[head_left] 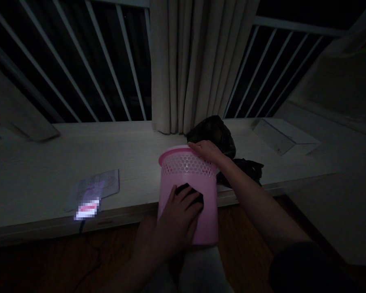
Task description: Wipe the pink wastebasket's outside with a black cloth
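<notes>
A pink plastic waste basket [187,219] with a band of honeycomb holes below its rim stands upright in front of me, its outer wall facing me. My right hand [208,151] is closed on the far right of the rim. My left hand [181,215] lies against the front wall, its fingers bent over a bunched black cloth [198,197] that it presses to the basket. The cloth's exact kind is hard to make out in the dim light. The inside of the basket is hidden from this angle.
Two crumpled black plastic bags [213,132] lie on the white window ledge [134,150] behind the basket. A white box [288,136] sits at the right. At the left are a paper booklet [102,183] and a lit device [88,208] with a cable. Curtains [183,61] and window bars rise behind.
</notes>
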Motion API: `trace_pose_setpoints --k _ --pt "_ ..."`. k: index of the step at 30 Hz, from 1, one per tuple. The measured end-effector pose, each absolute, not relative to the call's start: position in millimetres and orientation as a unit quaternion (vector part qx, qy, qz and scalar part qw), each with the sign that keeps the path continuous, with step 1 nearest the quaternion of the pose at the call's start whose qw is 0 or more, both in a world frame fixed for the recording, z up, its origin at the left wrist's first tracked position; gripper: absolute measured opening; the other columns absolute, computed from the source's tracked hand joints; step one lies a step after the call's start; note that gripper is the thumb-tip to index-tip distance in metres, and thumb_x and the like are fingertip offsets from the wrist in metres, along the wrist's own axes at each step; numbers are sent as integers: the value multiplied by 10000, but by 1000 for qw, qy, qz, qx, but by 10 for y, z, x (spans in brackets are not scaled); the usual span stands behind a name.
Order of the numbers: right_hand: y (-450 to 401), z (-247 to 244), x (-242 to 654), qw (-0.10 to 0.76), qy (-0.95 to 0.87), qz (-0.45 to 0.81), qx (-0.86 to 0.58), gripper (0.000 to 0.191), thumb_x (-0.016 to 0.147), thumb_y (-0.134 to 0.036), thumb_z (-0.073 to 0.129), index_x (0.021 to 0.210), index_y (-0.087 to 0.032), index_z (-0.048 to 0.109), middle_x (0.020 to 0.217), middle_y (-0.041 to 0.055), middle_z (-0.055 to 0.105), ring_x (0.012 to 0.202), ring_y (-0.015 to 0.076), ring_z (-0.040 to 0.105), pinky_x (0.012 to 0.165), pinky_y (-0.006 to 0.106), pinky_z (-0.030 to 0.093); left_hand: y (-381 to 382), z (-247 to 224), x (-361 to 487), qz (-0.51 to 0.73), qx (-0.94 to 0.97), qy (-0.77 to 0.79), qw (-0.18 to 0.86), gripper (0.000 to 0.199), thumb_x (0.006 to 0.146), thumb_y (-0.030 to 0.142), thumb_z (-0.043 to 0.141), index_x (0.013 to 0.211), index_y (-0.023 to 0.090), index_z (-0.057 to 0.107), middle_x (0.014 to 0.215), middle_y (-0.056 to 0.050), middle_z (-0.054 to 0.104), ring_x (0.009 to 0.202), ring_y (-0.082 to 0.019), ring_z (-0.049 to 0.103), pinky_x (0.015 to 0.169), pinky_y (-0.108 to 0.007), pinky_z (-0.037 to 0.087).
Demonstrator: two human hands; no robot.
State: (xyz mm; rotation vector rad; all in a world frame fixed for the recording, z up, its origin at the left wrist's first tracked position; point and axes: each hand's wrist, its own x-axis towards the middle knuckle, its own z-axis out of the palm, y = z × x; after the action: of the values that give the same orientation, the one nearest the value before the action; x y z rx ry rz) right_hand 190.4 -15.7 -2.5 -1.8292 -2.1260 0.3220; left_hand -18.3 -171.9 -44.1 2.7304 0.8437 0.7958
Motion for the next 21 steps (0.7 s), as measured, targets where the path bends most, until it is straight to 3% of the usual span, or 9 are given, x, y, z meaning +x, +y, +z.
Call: trace_pose_setpoints --k 4,8,11,14,17,21 --pt "-146 -20 1877 159 -748 103 -636 657 940 -637 302 713 -167 701 730 72 676 712 178 612 632 254 335 -1531 -482 -150 311 889 331 58 301 851 107 472 1107 147 625 1297 -146 594 1310 -316 426 1096 -640 280" --pt "-147 -22 1877 158 -748 105 -636 662 942 -634 290 711 -169 701 700 66 666 670 169 598 631 256 336 -1595 -513 -192 272 921 269 73 315 816 99 503 1097 180 621 1325 -98 590 1339 -293 406 1136 -600 247" --pt "-148 -20 1882 158 -747 108 -636 669 944 -630 282 685 -169 692 677 61 657 648 166 588 615 259 330 -1589 -544 -248 304 895 321 56 275 867 129 477 1104 182 607 1303 -106 606 1320 -290 436 1132 -638 215" --pt "-146 -21 1887 159 -747 111 -636 656 938 -633 297 694 -172 694 675 56 654 655 166 590 613 257 326 -1562 -593 -287 319 886 334 36 321 864 108 468 1159 152 587 1347 -147 564 1343 -317 406 1101 -635 290" --pt "-136 -36 1897 161 -744 113 -638 661 939 -632 293 694 -168 694 661 56 649 650 168 590 610 259 326 -1563 -641 -322 303 912 272 55 372 848 92 483 1199 175 574 1373 -121 547 1379 -300 361 1103 -579 339" --pt "-118 -57 1905 165 -744 112 -638 674 931 -647 284 651 -168 665 632 53 625 623 166 568 594 266 315 -1508 -684 -337 350 873 331 77 301 895 146 476 1183 175 561 1353 -130 558 1357 -280 400 1089 -571 366"
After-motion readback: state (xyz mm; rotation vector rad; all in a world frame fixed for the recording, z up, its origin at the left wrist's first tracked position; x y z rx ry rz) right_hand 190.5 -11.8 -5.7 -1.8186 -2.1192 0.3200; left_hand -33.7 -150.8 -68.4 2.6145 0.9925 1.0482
